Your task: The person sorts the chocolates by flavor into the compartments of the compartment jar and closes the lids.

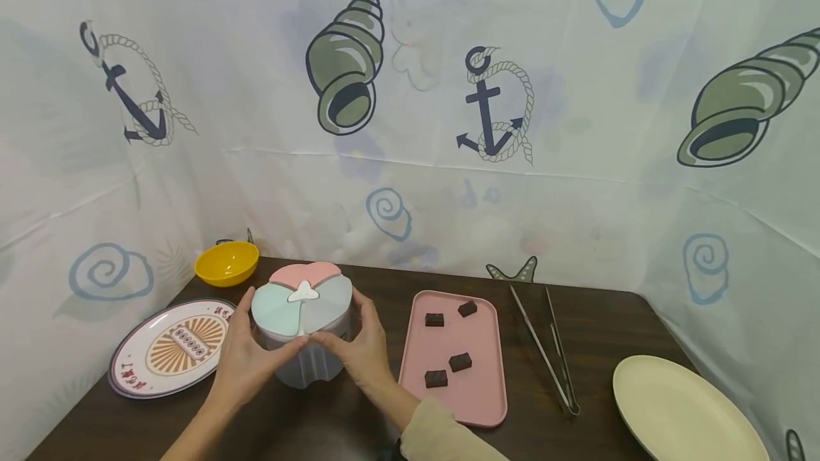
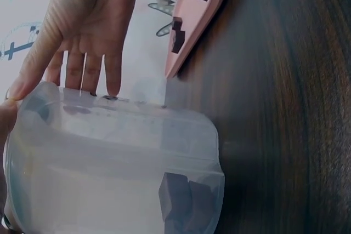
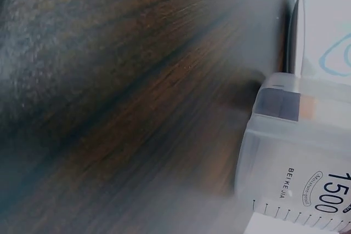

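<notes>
A translucent storage canister (image 1: 314, 368) stands upright on the table, capped by a petal-shaped lid (image 1: 327, 311) in pink, mint and grey. My left hand (image 1: 246, 358) grips the lid's left side, and my right hand (image 1: 366, 347) holds its right side. Both thumbs meet at the front edge, while the other fingers reach round the sides. In the left wrist view, several dark blocks (image 2: 178, 198) show through the wall at the canister's base. Printed marks, including "1500", run along the wall in the right wrist view.
Right of the canister lies a pink tray (image 1: 470, 404) with several dark blocks (image 1: 436, 378). Beyond it are metal tongs (image 1: 554, 361) and a cream plate (image 1: 688, 411). A white printed plate (image 1: 137, 368) and yellow bowl (image 1: 227, 264) sit at the left. A patterned cloth surrounds the table.
</notes>
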Motion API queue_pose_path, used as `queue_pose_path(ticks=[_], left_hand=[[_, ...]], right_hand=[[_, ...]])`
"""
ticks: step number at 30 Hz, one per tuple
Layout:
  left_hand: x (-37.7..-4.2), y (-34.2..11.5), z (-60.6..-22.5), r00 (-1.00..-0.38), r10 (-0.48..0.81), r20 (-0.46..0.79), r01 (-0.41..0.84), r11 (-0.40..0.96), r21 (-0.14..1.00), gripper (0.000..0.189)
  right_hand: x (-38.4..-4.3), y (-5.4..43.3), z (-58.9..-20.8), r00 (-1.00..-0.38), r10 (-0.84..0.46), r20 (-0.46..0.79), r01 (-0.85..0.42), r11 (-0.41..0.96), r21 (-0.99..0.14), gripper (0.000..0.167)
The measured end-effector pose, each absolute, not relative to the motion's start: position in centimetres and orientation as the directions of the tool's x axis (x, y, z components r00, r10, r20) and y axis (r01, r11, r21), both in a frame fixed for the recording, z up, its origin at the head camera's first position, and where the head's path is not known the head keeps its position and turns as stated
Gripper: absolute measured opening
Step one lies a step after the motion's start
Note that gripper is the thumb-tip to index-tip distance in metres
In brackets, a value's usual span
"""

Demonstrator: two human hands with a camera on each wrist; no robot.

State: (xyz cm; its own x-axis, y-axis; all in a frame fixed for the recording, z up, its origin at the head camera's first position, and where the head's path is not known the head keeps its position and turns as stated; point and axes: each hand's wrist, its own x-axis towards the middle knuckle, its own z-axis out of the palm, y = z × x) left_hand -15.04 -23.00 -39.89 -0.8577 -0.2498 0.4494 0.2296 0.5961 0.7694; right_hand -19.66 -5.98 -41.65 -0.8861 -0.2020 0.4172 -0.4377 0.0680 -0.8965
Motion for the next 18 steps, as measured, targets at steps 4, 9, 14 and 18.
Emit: queue_pose_path(ticks=[4, 9, 14, 18], left_hand=[[-15.1, -23.5, -40.0, -0.872, -0.227, 0.434, 0.233, 0.586, 0.776, 0.114], [-15.2, -24.1, -40.1, -0.885, -0.204, 0.419, 0.251, 0.549, 0.797, 0.114], [-15.3, -24.4, -40.1, -0.892, -0.196, 0.407, 0.245, 0.546, 0.801, 0.113], [-15.5, -24.6, -40.2, -0.895, -0.169, 0.413, 0.271, 0.530, 0.803, 0.111]], right_hand=[[-19.4, -6.2, -41.8, -0.881, -0.177, 0.439, -0.458, 0.081, -0.885, 0.073], [-19.5, -5.8, -41.6, -0.877, -0.194, 0.439, -0.462, 0.090, -0.882, 0.067], [-21.5, -4.3, -41.0, -0.847, -0.362, 0.390, -0.441, 0.066, -0.895, 0.073], [-23.0, -3.5, -40.7, -0.794, -0.503, 0.341, -0.408, 0.025, -0.913, 0.085]])
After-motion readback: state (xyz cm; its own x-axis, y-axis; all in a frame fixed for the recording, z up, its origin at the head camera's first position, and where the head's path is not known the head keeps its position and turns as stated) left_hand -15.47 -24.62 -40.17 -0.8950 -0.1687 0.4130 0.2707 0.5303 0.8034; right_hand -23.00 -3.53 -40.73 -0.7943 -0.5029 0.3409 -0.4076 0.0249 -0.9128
